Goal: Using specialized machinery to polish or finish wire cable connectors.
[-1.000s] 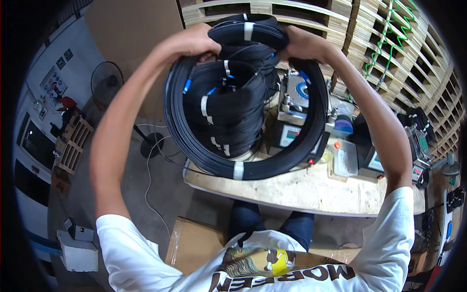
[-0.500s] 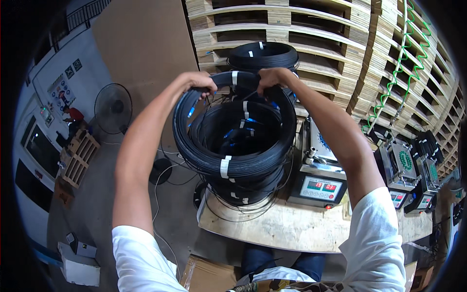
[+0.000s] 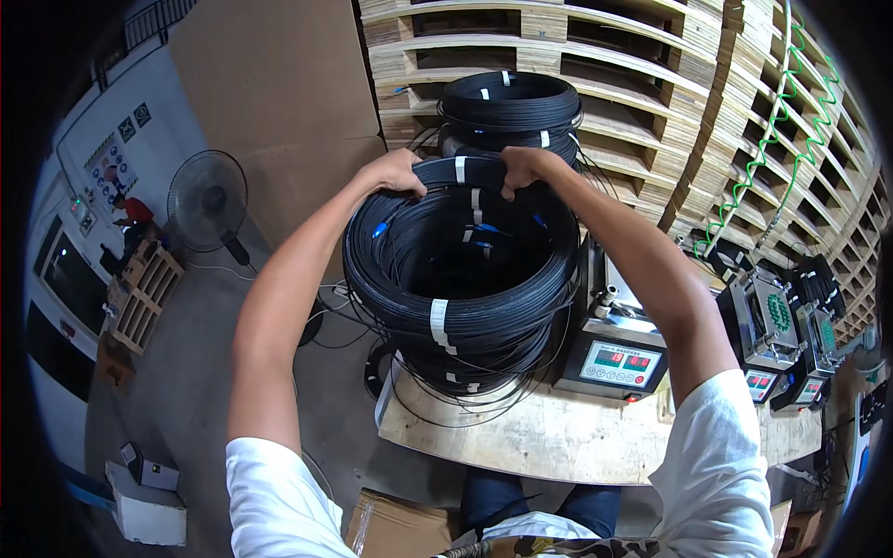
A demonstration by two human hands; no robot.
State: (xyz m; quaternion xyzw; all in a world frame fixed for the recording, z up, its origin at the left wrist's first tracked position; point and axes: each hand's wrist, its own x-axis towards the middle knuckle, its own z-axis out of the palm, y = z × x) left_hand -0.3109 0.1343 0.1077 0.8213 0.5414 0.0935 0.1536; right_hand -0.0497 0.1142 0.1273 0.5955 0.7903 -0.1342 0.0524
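Note:
A coil of black cable [image 3: 512, 307], bound with white tape bands [image 3: 439, 319], lies on top of a stack of similar black coils [image 3: 507, 358]. My left hand [image 3: 395, 174] is closed round its far rim, left of a tape band. On the other side of that band my right hand [image 3: 526, 169] grips the same rim, fingers curled inward. Inside the ring hang cable ends with blue connectors [image 3: 380, 230]. Loose strands of cable droop round the stack's base. The coil's underside and most of my fingertips are hidden.
The stack stands on a wooden table [image 3: 521, 442]. Close on its right is a machine with a lit display [image 3: 621, 363]; similar machines [image 3: 772, 325] stand farther right. Behind are another coil stack [image 3: 510, 112] and wooden pallets [image 3: 633, 56]. A fan [image 3: 209, 200] stands at left.
Both hands have come down with the coil. Its far side, raised before, now sits lower and in line with the stack. The coil stack behind shows more fully.

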